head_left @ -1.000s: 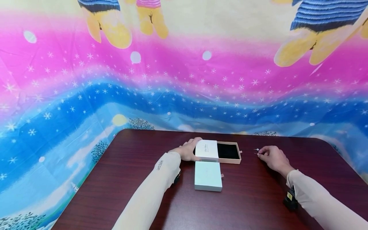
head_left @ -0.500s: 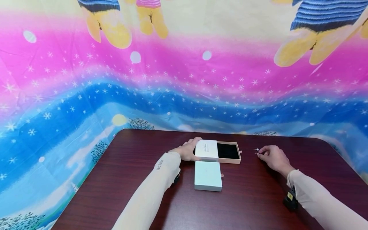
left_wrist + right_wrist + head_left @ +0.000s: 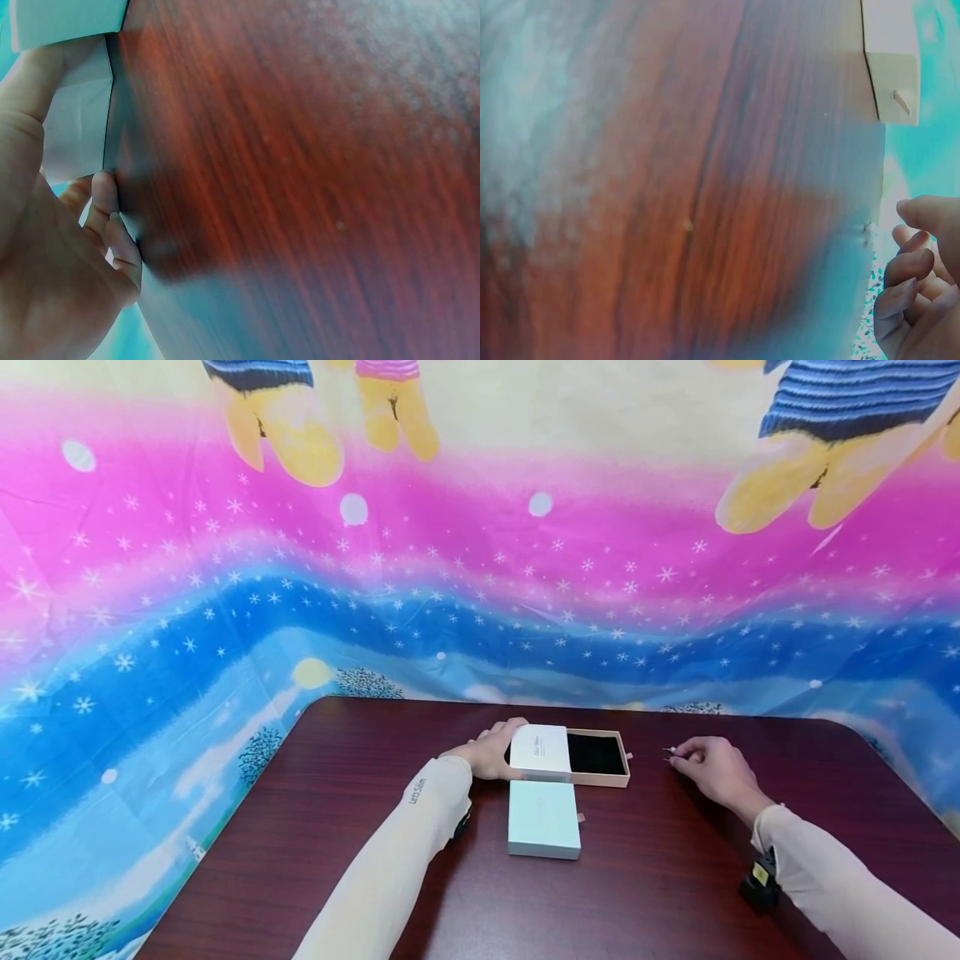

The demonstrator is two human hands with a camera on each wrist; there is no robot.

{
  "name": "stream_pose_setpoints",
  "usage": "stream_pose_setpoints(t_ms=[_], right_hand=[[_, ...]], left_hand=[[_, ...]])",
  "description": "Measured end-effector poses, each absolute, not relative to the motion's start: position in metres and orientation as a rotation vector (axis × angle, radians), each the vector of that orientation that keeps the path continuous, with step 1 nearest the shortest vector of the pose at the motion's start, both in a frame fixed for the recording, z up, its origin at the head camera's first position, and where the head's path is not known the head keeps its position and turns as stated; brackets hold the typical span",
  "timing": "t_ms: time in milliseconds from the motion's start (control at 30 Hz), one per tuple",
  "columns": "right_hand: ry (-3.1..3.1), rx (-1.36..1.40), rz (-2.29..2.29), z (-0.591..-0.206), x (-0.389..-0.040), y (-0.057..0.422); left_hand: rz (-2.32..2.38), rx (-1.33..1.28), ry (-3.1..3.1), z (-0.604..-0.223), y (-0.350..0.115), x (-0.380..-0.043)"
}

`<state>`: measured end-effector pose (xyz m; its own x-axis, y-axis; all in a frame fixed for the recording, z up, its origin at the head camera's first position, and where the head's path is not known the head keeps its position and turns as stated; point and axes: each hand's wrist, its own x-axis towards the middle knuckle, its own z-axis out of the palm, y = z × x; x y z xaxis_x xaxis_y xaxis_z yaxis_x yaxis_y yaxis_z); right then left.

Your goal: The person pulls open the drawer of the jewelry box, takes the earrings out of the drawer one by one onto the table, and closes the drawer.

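In the head view my left hand (image 3: pixel 491 752) grips the left end of a white sliding gift box (image 3: pixel 538 749), thumb on the near side and fingers round the far side. Its drawer (image 3: pixel 597 753), lined in black, is pulled out to the right. My right hand (image 3: pixel 714 768) is low over the table, right of the drawer. At its fingertips lie two small pearl-headed pins, like stud earrings; one pearl (image 3: pixel 672 750) shows and the other is mostly hidden by the fingers. In the right wrist view the thumb and curled fingers (image 3: pixel 909 262) stand slightly apart, with nothing visible between them.
A second box, pale green and closed (image 3: pixel 543 818), with a small ribbon tab (image 3: pixel 581 817), lies just in front of the white one. The dark red wooden table (image 3: pixel 645 893) reaches back to a colourful printed cloth (image 3: pixel 480 552).
My right hand has shifted slightly left, and its fingers now cover more of the nearer pearl pin. My left hand and both boxes stay where they were.
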<state>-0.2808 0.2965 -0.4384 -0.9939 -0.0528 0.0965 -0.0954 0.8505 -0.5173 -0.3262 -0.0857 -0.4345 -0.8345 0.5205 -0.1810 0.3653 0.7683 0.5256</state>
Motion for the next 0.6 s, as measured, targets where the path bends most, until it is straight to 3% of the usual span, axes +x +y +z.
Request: stream_pose_setpoints(t_ms=[600], right_hand=[[-2.905,0.188,0.873,-0.4336,-0.2735,0.2865]], left_hand=[[0.694,0.674,2.644,-0.4339,-0.0857,-0.3260]])
